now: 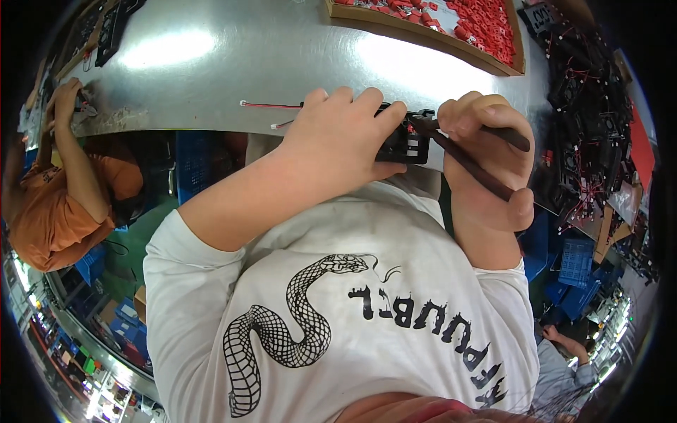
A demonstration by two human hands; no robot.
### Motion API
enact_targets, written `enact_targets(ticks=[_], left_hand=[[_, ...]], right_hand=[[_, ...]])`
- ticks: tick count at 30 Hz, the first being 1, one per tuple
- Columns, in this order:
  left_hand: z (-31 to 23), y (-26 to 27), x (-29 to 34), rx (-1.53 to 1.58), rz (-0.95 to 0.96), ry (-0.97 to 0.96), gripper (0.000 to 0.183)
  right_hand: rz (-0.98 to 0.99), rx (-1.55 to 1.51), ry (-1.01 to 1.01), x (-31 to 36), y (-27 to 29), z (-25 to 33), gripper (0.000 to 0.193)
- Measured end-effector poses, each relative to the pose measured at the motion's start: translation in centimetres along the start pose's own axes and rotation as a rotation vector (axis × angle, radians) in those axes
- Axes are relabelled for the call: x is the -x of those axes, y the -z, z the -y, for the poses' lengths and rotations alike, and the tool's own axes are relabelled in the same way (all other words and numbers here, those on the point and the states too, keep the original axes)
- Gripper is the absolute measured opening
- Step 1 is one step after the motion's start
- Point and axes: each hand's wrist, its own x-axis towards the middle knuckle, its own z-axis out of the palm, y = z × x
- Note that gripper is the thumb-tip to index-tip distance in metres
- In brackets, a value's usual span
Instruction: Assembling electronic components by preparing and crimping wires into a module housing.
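My left hand [338, 137] is closed over a black plastic housing [410, 151] at the near edge of the metal table, with its fingers across the top and the thumb along the near side. Much of the housing is hidden beneath that hand. Two thin leads stick out to the left, one of them a red wire [271, 106] ending in a small white connector. In my right hand [490, 134] is a pair of dark-handled pliers [474, 169], handles spread apart. Their jaws reach the housing's right end, beside a small red piece [412, 129]. Whether the jaws grip it, I cannot tell.
A cardboard tray [423, 29] of small red parts lies at the far right. Black housings with red wires [582, 120] are heaped along the right. At the left, a person in an orange shirt [67, 204] works at the same table. Blue crates [577, 261] stand below.
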Motion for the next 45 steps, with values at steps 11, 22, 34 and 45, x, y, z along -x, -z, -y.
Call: enact_targets(ticks=[11,22,34,45], left_hand=[[-0.3,0.0,-0.1,-0.022,0.024,0.008,0.066],[-0.7,0.0,-0.5,-0.021,0.029,-0.001,0.065],[-1.7,-0.3,-0.8,-0.033,0.008,-0.011,0.063],[-2.2,-0.4,-0.9,-0.02,0.045,-0.005,0.063]], right_hand=[[-0.001,-0.043,-0.044,0.3,0.2,0.7,0.091],[0.102,-0.004,0.056,0.0,0.6,0.5,0.082],[0.102,-0.039,0.021,0.3,2.0,1.0,0.079],[0.092,0.007,-0.013,0.5,1.7,2.0,0.079]])
